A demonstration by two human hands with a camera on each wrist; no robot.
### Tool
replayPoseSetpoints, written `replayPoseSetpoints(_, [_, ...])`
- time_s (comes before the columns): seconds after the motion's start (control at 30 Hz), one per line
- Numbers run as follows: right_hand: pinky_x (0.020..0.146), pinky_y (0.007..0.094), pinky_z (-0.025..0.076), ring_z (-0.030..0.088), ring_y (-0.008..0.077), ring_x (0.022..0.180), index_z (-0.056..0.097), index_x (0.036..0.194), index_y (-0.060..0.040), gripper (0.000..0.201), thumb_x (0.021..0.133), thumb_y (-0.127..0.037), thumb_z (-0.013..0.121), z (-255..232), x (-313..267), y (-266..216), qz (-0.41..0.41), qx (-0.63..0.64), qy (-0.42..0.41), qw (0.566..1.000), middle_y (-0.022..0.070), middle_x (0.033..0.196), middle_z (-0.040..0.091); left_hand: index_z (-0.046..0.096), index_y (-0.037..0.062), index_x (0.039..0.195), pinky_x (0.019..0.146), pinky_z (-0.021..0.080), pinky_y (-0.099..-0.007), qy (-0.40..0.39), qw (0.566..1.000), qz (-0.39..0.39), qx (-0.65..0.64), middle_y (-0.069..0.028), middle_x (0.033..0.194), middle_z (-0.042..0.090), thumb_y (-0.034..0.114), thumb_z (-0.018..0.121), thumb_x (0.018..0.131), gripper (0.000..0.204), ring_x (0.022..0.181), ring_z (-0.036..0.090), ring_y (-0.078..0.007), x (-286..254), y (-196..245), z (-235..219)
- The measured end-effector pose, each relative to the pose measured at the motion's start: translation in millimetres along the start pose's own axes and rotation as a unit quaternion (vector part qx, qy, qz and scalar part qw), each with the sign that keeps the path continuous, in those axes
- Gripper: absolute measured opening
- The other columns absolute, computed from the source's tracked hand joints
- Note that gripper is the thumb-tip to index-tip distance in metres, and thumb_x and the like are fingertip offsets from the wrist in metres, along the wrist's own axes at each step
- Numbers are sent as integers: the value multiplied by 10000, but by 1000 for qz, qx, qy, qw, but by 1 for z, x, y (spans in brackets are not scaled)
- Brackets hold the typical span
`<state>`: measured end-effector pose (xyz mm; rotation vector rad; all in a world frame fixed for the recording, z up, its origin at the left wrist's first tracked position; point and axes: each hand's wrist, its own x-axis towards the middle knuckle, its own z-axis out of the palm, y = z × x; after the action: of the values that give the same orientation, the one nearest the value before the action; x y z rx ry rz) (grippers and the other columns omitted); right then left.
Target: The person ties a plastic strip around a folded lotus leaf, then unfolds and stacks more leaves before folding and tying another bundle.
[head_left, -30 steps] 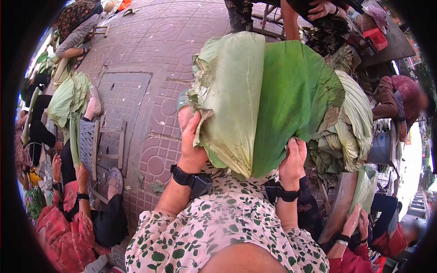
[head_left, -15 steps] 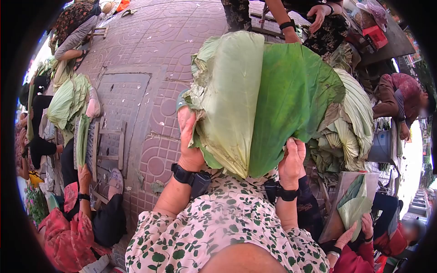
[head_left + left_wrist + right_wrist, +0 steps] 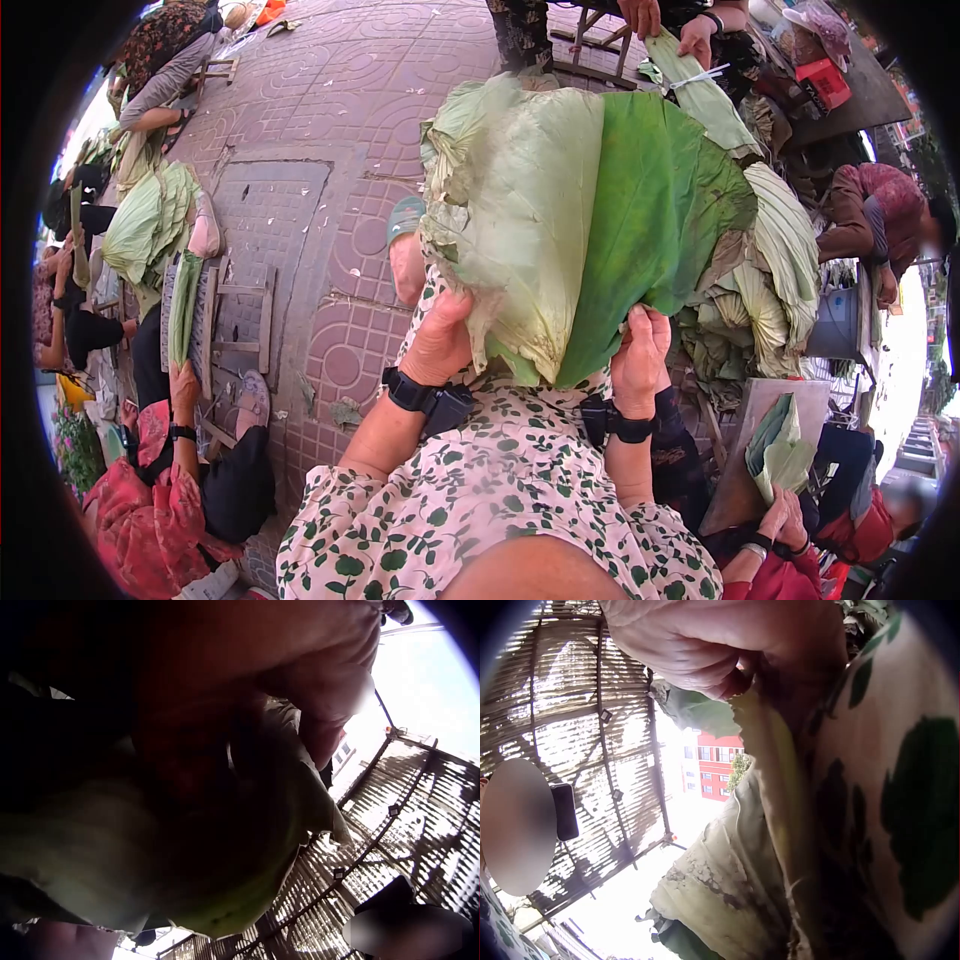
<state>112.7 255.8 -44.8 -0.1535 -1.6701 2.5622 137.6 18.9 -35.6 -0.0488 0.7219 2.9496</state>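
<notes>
Large dried lotus leaves lie spread over the lap in the head view. The left part shows a pale grey-green leaf face (image 3: 545,200), partly blurred, with a torn, wilted edge. To its right a bright green leaf face (image 3: 640,210) fans out. My left hand (image 3: 440,340) grips the ragged lower left edge of the pale part, its thumb lying over it. At the lower right my right hand (image 3: 640,360) pinches the green part's edge between thumb and fingers. In the right wrist view its curled fingers (image 3: 697,652) meet the leaf rim (image 3: 769,742).
A pile of folded leaves (image 3: 780,270) stands at the right, near a blue-grey bucket (image 3: 840,325). At lower right a person works a leaf on a board (image 3: 735,450). Others sit around with leaves. A wooden stool (image 3: 240,320) stands left on the paving (image 3: 380,110).
My left hand has moved right with the pale leaf's edge, baring more of my leg; my right hand stays. At the back, another person's hands now hold a long folded leaf with a white tie.
</notes>
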Motion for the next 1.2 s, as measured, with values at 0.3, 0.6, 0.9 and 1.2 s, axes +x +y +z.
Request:
replayPoseSetpoints(0.3, [829,274,452,566,136,910,537,1075,-5,185,906,-60,487,13,-2,-7,-29,-7,-2,1000,55,1012,596,443,-14,1233,978,367,-339,20,998,-45,25,-99,1170,546,203,561,870,439,1094,508,-197,8,-8,-9])
replayPoseSetpoints(0.6, [840,262,440,557,114,918,548,1078,-22,185,909,-51,480,15,-3,-8,-26,-13,-6,1000,33,1009,597,477,-23,1187,965,388,-344,8,998,-67,13,-105,1132,570,180,554,874,381,1057,537,-204,9,-8,-6])
replayPoseSetpoints(0.9, [865,260,425,545,110,939,537,1107,-19,208,910,-46,474,16,-4,-8,-35,-16,-11,999,36,1030,590,480,-27,1195,970,389,-351,-1,996,-88,13,-113,1163,557,151,542,878,368,1084,529,-202,9,-10,-9])
replayPoseSetpoints(1.2, [838,257,445,553,109,915,534,1101,-30,202,911,-43,469,12,-3,-4,-29,-15,2,999,26,1011,591,453,-42,1223,981,382,-353,-16,996,-85,36,-111,1187,543,154,539,882,402,1104,520,-203,9,-9,-3])
